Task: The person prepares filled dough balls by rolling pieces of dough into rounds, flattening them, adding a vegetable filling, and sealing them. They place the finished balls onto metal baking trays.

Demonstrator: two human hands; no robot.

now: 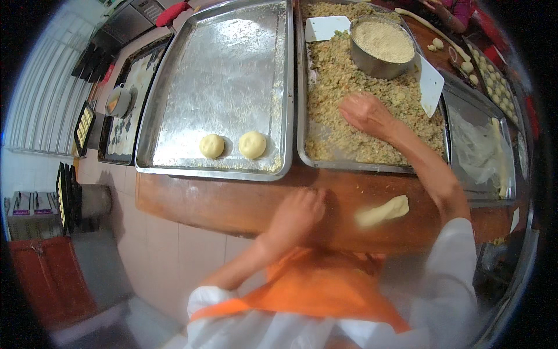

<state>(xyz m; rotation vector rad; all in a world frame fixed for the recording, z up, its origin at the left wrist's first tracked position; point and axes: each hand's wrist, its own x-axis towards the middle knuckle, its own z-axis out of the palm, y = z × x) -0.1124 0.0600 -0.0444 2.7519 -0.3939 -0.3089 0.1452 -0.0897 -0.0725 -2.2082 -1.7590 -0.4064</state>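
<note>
My right hand reaches into the large metal tray of crumbly, greenish-brown filling, its fingers curled into the mixture. My left hand is over the wooden table near its front edge, back of the hand up and fingers curled in, slightly blurred; whatever lies inside it is hidden. Between my arms a pale piece of dough lies on the wood. Two round dough balls sit side by side at the near edge of the shiny metal tray on the left.
A steel bowl of pale crumbs stands in the filling, with white scrapers beside it. On the right, a tray with plastic film holds a dough strip. Another person's hand shows at the far right. A dark tray with a cup stands left.
</note>
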